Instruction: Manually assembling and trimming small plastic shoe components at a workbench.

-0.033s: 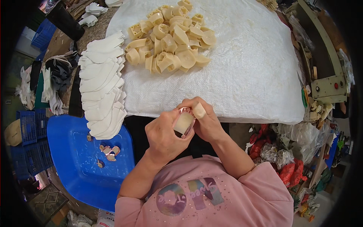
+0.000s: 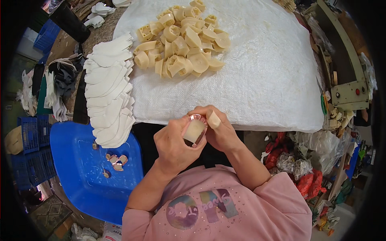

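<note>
- Both hands meet on one piece: from where I watch, the left hand (image 2: 173,140) holds a heel-like piece (image 2: 194,131) by its left side and near end, while the right hand (image 2: 220,132) is closed on its right side and far end.
- I find the piece between the hands, just short of the near edge of the white woven sheet (image 2: 261,84), its pale flat face turned up inside a shiny pink, pleated rim.
- My reading of the step: the pink covering is being worked around the edge and pressed down.
- For the next move I would want a steady left hold and short, firm presses from the right thumb along the pleats; too hard a push could skew the covering.
- As for pose, both forearms rise from below and angle inward, elbows out, wrists bent. The right thumb, with a beige wrap (image 2: 214,119), points up beside the rim; I cannot see the fingers underneath.
- Bare tan heels (image 2: 180,47) lie heaped on the sheet; pink-covered pieces (image 2: 117,162) lie in the blue tub (image 2: 76,193).
</note>
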Motion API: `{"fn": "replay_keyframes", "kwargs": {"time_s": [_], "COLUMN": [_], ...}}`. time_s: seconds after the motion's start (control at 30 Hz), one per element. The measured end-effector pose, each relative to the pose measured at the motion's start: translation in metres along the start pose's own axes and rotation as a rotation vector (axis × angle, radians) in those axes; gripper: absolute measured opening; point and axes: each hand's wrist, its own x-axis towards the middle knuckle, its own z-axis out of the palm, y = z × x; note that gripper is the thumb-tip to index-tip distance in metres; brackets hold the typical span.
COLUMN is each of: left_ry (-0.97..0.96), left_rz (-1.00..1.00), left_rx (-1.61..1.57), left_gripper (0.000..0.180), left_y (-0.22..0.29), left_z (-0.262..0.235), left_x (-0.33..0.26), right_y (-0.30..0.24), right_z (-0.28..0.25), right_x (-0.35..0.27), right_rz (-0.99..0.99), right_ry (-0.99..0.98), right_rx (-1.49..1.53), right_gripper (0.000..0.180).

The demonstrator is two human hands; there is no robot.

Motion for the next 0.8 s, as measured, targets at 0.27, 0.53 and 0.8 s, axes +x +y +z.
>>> {"fn": "replay_keyframes", "kwargs": {"time_s": [0.27, 0.53, 0.8], "left_ry": [0.004, -0.039, -0.014], "left_rz": [-0.008, 0.032, 0.002], "left_rx": [0.111, 0.056, 0.051], "left_gripper": [0.043, 0.051, 0.048], "left_y": [-0.004, -0.009, -0.018], "left_z": [0.006, 0.004, 0.002], "left_x": [-0.003, 0.001, -0.011], "right_y": [0.011, 0.009, 0.017], "right_z": [-0.005, 0.001, 0.01], "right_x": [0.001, 0.0, 0.0], "right_rz": [-0.059, 0.108, -0.189], "right_ry": [0.034, 0.081, 0.188], "right_rx": [-0.4, 0.415, -0.496], "right_gripper": [0.026, 0.023, 0.022]}}
